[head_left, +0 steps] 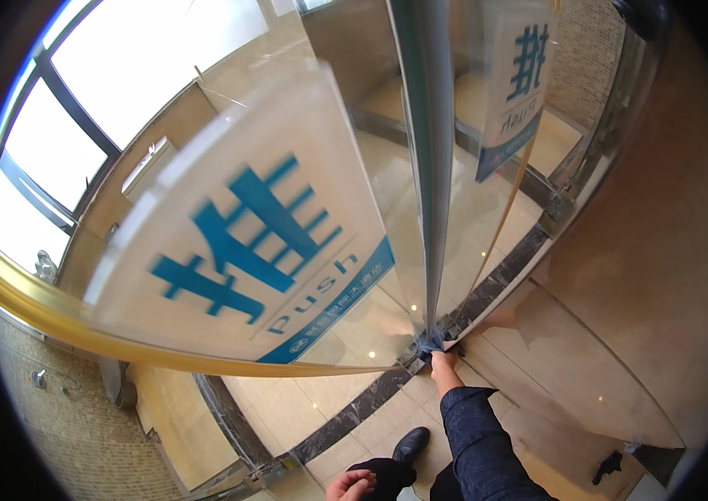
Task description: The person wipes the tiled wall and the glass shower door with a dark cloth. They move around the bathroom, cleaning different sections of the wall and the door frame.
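My right hand [444, 361] reaches down, in a dark quilted sleeve, to the foot of a glass door's edge. Its fingers are closed on a bluish-grey cloth [430, 342], pressed against the lower corner where the upright door edge [436, 209] meets the dark floor strip. At the bottom of the view my left hand [352, 484] hangs near my leg. Its fingers are curled in, and nothing shows in them. Close in front stands the glass door panel with a white sign [203, 217] bearing blue lettering, slightly blurred.
A gold-coloured door handle [45, 317] curves across the left. Behind the glass edge, a second sign [517, 83] appears mirrored. Dark stone strips [354, 413] cross the pale tiled floor. My black shoe [411, 445] stands below. A small dark item [609, 466] lies at the lower right.
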A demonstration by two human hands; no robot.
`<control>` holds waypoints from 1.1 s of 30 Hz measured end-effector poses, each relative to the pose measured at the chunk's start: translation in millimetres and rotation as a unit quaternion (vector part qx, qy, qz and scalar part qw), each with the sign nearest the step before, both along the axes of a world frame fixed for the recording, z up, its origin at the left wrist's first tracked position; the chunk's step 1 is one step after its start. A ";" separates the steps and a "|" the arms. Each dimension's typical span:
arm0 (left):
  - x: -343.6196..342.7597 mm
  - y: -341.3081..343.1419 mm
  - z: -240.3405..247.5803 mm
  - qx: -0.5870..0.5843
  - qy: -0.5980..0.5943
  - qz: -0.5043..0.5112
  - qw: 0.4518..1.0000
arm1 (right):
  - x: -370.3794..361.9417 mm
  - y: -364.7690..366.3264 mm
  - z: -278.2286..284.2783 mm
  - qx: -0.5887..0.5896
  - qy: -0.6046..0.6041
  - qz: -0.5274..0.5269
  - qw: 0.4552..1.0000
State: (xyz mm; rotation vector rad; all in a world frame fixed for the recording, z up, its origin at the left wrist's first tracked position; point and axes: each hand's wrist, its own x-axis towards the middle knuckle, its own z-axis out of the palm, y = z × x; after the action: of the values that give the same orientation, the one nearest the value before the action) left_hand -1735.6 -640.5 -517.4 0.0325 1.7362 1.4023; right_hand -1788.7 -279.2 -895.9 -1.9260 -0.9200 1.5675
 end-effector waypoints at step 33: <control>53.7 45.2 15.1 -0.048 0.200 -0.191 0.960 | 6.7 -28.9 566.0 0.551 0.002 0.020 0.834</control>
State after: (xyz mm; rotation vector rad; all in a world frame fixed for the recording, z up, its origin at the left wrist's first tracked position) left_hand -1681.8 -595.4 -502.3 0.6039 1.9897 1.0702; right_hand -1782.0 -308.0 -329.9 -1.0423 -1.4271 0.6989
